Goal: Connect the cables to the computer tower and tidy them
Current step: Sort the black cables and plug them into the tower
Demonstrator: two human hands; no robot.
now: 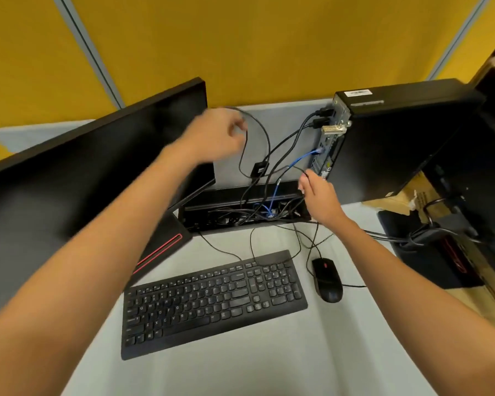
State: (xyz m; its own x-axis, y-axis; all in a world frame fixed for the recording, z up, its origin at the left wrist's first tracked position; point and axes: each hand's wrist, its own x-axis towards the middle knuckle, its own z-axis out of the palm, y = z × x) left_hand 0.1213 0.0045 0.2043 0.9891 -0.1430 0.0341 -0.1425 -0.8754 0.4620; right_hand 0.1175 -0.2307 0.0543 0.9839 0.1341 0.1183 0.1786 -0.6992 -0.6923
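Desk count: two hands, one of most things, many cables

One computer tower point(395, 144), one monitor point(77, 178), one keyboard point(212, 301), one mouse point(327, 280), one open cable tray point(240, 207); one blue cable point(300, 160) among several black cables point(257, 130) (too tangled to number); left hand point(215, 137), right hand point(319, 195).

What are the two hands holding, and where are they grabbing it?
The left hand grips a black cable near the top of its loop. The right hand pinches a thin black cable near its end, beside the computer tower.
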